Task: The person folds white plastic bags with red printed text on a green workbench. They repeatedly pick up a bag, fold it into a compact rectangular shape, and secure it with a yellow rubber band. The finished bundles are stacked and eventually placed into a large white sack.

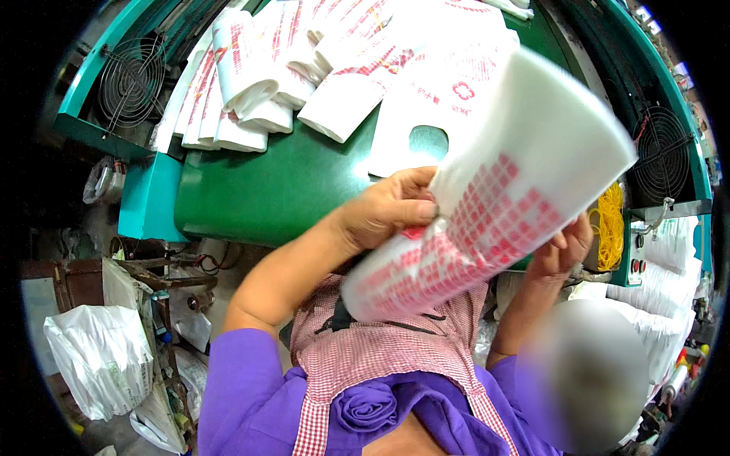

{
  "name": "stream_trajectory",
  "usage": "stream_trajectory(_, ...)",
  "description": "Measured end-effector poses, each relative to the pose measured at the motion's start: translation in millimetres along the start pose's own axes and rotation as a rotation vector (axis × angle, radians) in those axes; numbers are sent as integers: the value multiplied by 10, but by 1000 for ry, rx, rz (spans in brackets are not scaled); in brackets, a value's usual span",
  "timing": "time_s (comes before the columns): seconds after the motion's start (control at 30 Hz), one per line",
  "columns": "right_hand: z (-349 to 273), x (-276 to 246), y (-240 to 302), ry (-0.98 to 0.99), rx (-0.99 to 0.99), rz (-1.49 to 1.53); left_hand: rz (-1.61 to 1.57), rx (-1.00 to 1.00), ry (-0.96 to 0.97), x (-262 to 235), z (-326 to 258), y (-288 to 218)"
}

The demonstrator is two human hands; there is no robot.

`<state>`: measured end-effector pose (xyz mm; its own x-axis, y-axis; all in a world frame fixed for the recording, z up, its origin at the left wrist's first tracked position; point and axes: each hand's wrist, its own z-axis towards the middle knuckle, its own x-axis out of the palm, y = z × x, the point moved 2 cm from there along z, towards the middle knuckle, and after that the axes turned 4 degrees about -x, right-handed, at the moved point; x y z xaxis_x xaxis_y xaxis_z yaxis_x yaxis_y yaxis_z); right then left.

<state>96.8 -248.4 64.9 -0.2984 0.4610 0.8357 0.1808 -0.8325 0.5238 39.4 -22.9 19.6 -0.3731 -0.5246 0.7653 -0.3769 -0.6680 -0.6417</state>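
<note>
A white plastic bag bundle [494, 205] with red print, folded long and slightly blurred, slants across in front of my chest. My left hand [394, 209] pinches its left edge between thumb and fingers. At its right edge my right hand [563, 247] curls around it, with part of the fingers hidden behind the plastic. Just beyond, a flat white bag [403, 152] with red print and an oval cut-out lies on the green belt [281, 190]. Several folded white bag bundles [247, 68] are heaped farther back on the belt.
Teal machine frames flank the belt, each with a round wire-guarded fan [133, 81]. Yellow string [610, 228] hangs at the right near a panel with buttons [637, 266]. White bag stacks [654, 296] stand at the right; another white bag bundle [103, 361] sits at lower left.
</note>
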Motion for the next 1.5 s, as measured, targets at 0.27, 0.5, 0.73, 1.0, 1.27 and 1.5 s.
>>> stream_trajectory(0.27,-279,333,-440,1181,120,-1204,911,95,-627,-355,-64,-728)
stream_trajectory(0.5,584,-222,-643,648,-216,-2011,1904,577,-1217,-926,-295,-2260)
stream_trajectory(0.73,863,-840,-653,543,-281,-2341,2429,243,-14,-485,135,-722)
stream_trajectory(1.0,-39,-868,-769,702,-21,-1844,2370,-40,-176,-1288,52,-526)
stream_trajectory(1.27,-928,-1278,223,667,-106,-2369,1876,426,-197,-831,-508,-48)
stream_trajectory(1.5,-803,-1565,105,392,-271,-2138,2080,130,36,-922,-237,-247)
